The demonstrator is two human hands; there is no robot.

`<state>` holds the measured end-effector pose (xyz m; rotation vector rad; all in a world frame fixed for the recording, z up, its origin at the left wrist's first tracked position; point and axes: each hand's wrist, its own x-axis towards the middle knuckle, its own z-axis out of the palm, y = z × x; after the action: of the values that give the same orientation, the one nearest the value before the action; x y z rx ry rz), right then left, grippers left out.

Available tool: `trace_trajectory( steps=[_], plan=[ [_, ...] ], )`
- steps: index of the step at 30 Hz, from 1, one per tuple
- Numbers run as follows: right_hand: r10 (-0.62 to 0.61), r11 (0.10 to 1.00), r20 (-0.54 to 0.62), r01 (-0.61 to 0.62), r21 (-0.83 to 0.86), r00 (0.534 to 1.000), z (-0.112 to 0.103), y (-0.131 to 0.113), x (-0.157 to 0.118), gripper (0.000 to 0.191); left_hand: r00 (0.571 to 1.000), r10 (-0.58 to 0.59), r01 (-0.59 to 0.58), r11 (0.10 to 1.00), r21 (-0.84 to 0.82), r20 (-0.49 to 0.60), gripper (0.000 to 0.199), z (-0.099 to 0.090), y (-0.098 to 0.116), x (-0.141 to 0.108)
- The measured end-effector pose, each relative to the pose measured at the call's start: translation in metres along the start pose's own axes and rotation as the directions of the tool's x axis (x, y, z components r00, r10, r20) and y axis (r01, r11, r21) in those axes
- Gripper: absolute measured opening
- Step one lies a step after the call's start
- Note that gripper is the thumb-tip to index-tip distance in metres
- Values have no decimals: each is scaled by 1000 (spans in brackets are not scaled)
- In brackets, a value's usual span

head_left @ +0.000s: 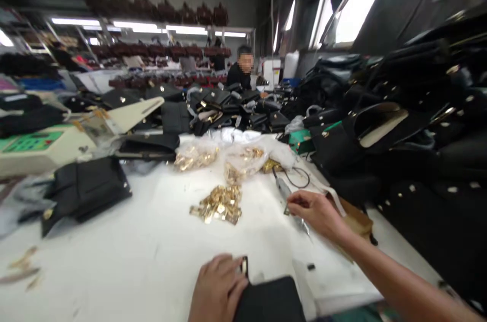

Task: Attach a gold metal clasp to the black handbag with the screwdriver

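Note:
My left hand (217, 289) rests at the near edge of the white table (125, 256), its fingers on a black leather piece (270, 301) with a small gold fitting (244, 265) at its top. My right hand (314, 210) is further out to the right, fingers pinched around a slim metal tool (283, 191) that lies on the table; blur hides the exact grip. A loose heap of gold metal fittings (218, 204) sits between and beyond the two hands.
Clear bags of gold hardware (196, 155) lie behind the heap. A black bag (85, 187) lies at left beside a beige machine (36, 147). Black bags are piled high along the right (418, 124) and at the back. A seated person (240, 71) is far behind.

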<state>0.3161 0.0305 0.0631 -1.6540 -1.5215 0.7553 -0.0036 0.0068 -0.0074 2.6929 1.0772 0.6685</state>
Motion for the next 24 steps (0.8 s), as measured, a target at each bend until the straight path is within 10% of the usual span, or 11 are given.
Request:
trace_trajectory(
  steps=[9,24],
  plan=[
    [-263,962,11,261,81,965,106,0,-85,11,973,-217,227,957,-178,74,7,1,13,-2],
    [-61,998,262,53,36,963,119,-3,-72,17,979,-197,206,954,-217,62,8,1,12,-5]
  ],
)
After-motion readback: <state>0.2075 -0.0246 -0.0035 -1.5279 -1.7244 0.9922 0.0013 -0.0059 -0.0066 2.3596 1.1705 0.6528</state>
